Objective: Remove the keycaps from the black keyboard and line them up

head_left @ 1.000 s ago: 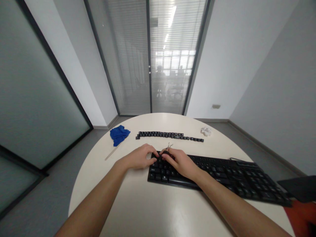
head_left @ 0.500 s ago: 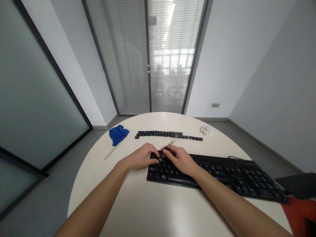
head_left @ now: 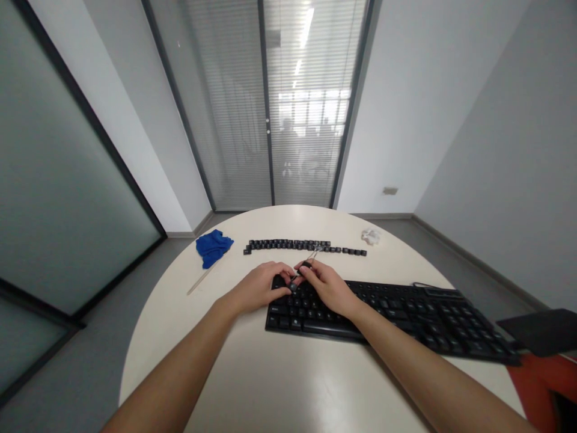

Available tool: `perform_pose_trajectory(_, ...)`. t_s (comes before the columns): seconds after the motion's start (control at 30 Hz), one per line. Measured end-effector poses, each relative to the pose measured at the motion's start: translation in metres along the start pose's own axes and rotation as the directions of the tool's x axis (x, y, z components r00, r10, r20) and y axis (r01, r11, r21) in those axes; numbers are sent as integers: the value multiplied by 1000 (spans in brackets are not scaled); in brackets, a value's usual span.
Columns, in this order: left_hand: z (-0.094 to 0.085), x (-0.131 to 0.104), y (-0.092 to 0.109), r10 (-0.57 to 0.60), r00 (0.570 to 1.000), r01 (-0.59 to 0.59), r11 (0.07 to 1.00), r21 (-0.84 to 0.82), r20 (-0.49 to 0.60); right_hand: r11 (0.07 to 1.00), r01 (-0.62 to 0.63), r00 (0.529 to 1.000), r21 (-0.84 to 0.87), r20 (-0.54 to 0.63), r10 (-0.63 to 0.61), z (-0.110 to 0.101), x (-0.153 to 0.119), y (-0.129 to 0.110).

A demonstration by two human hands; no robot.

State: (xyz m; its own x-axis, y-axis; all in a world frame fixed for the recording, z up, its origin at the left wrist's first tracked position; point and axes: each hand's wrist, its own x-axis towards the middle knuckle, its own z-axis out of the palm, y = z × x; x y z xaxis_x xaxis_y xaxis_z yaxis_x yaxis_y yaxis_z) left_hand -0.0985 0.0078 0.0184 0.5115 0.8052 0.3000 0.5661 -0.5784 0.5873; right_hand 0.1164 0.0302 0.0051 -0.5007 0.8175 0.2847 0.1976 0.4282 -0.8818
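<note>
A black keyboard [head_left: 396, 313] lies on the pale round table [head_left: 270, 385], under both hands. My right hand [head_left: 325, 285] is closed on a small tool [head_left: 306, 265] with a dark handle and thin wire ends that point away from me. At the keyboard's upper left, my left hand [head_left: 264, 287] has its thumb and fingers round a small black keycap [head_left: 293, 287], close to the right fingertips. Beyond the hands, loose black keycaps [head_left: 283, 244] are lined up in rows.
To the left lie a blue cloth [head_left: 213, 247] and a thin stick [head_left: 202, 279]. A crumpled white item [head_left: 371, 236] sits at the back right. Beyond the table's right edge are a dark flat object [head_left: 541, 332] and something red [head_left: 536, 385].
The right hand and tool have lifted slightly, and a keycap now shows between the left thumb and fingers. The whole view has shifted a little.
</note>
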Motion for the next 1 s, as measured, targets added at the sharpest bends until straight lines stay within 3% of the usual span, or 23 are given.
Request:
perform_pose_trajectory(0.2, 1, 2, 7, 120, 992, -123, 971, 206, 31, 997, -43, 996, 69, -73, 48, -1, 2, 7)
perform_pose_trajectory(0.33, 6, 3, 6, 138, 990, -127, 949, 290, -17, 996, -73, 993, 56, -90, 78, 0, 2, 6)
perform_pose_trajectory(0.5, 13, 3, 8, 144, 989, -126, 945, 303, -38, 997, -70, 990, 12, -121, 71, 0, 2, 6)
perform_pose_trajectory(0.63, 16, 3, 10, 169, 976, -126, 954, 272, -141, 994, -107, 980, 27, -164, 110, 0, 3, 9)
perform_pose_trajectory(0.73, 13, 4, 4, 135, 946, -52, 961, 273, -296, 989, -136, 974, 50, -175, 143, 0, 4, 9)
perform_pose_trajectory(0.87, 3, 8, -22, 14, 874, 136, 952, 273, -486, 990, -141, 976, 22, -164, 143, 0, 3, 4)
perform_pose_trajectory(1.0, -4, 11, -53, -168, 800, 338, 919, 201, -576, 991, -134, 979, -5, -154, 131, 0, 2, 2)
